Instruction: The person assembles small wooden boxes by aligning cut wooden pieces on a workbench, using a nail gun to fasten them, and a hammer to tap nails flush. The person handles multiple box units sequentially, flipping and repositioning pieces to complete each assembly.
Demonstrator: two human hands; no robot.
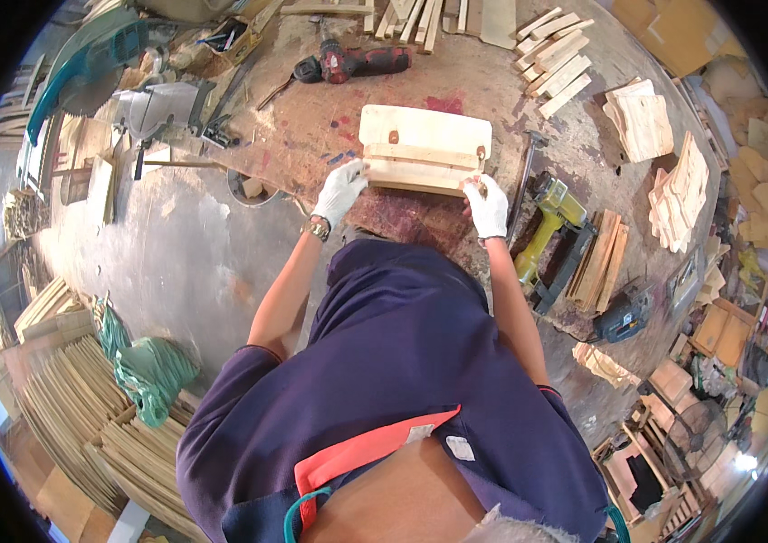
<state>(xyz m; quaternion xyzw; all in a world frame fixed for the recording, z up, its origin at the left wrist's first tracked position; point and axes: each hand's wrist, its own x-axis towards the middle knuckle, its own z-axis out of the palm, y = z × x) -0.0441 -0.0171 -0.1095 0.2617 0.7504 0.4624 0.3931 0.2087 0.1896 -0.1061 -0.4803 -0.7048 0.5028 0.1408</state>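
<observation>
A pale wooden board [424,125] with rounded far corners lies on the worn workbench in front of me, with two dark spots near its sides. Along its near edge runs a wooden strip [415,173]. My left hand [342,194], in a white glove, is closed on the strip's left end. At the right end, my right hand [489,208], gloved too, has its fingers closed round the strip; part of the grip is hidden. To the right of that hand lie a hammer [523,185] and a yellow-green nail gun [547,222].
A red and black drill [361,63] lies beyond the board. Several wood strips [554,59] and stacks of shaped boards [639,122] are at the far right. A miter saw [94,77] stands at the far left. Brown slats [598,262] and a jigsaw-like tool [624,317] lie on the right.
</observation>
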